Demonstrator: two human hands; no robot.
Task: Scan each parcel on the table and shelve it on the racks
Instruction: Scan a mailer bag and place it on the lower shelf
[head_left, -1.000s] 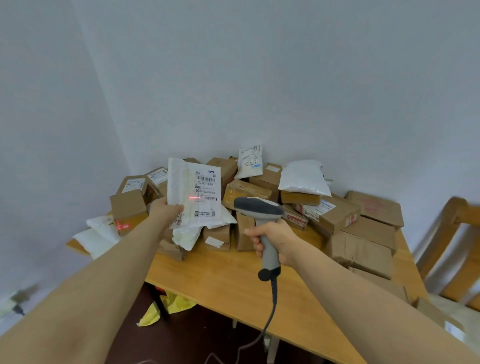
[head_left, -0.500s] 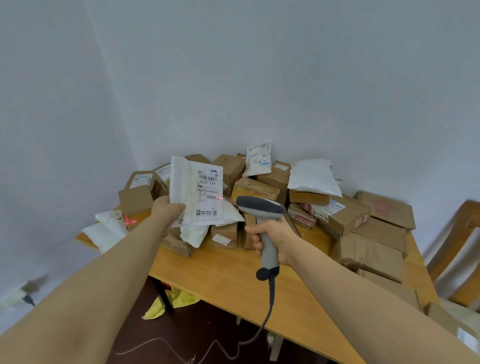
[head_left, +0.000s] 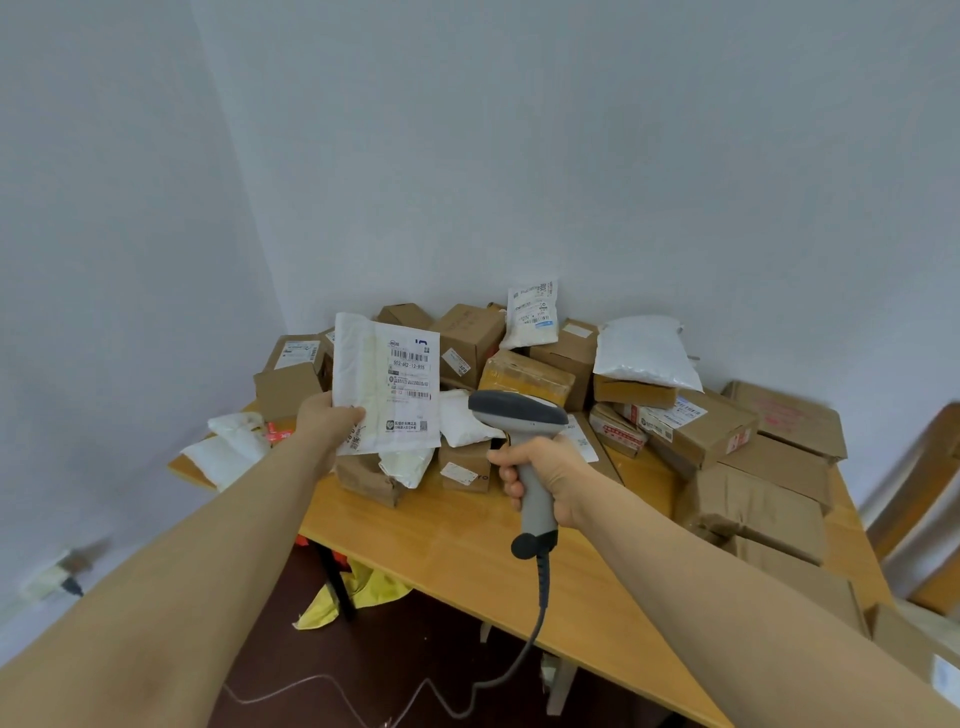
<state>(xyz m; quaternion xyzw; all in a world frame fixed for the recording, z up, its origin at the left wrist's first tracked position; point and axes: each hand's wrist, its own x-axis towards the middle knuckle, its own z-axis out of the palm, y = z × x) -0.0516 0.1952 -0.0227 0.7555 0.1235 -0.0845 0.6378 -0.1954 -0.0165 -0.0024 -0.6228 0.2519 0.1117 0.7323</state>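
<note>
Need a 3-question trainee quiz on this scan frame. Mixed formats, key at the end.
1. True or false: the left hand holds the white mailer with its label facing the camera.
2. Which hand grips the scanner? A) left B) right C) neither
3. Fill in: the cardboard boxes are piled on a wooden ____.

Key:
1. True.
2. B: the right hand is wrapped round the handle.
3. table.
</note>
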